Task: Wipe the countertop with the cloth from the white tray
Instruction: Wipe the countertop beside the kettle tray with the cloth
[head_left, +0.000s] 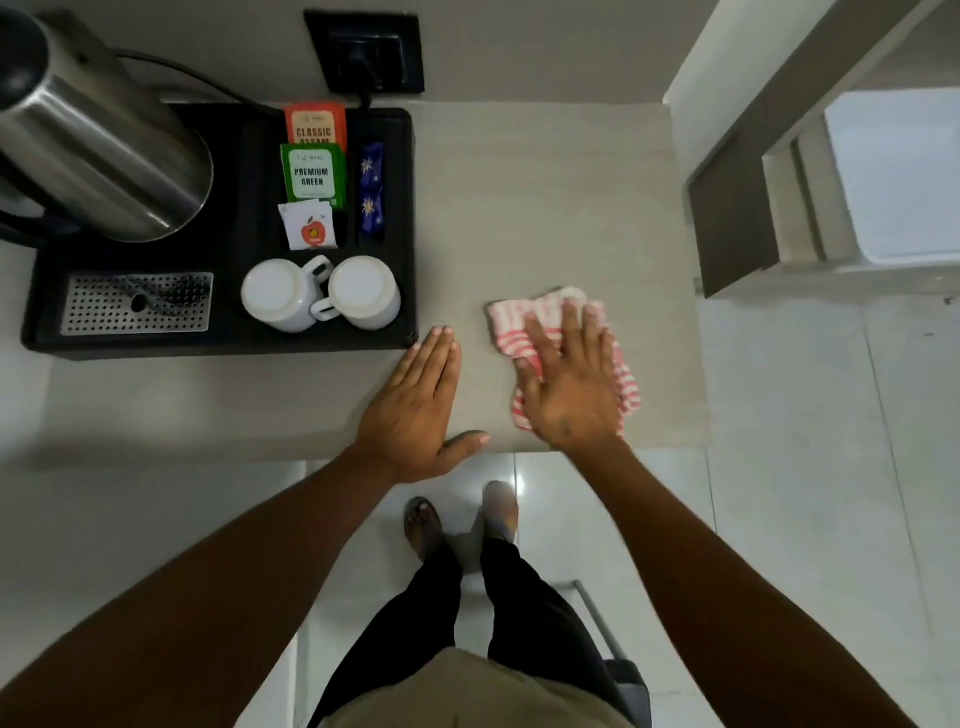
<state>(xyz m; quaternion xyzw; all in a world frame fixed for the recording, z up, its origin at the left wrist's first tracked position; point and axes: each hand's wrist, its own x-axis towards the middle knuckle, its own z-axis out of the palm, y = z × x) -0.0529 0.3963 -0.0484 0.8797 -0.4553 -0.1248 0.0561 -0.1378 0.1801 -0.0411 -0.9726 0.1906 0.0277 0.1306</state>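
A pink-and-white striped cloth lies crumpled on the beige countertop, near its front right corner. My right hand presses flat on the cloth with fingers spread, covering most of it. Just left of it, my left hand rests flat on the bare counter at the front edge, fingers together and thumb out over the edge, holding nothing. The white tray sits far right, at a lower level beyond the counter's edge.
A black tray fills the counter's left side, carrying a steel kettle, two upturned white cups, tea sachets and a metal drip grate. A wall socket is behind. The counter ends at right and front.
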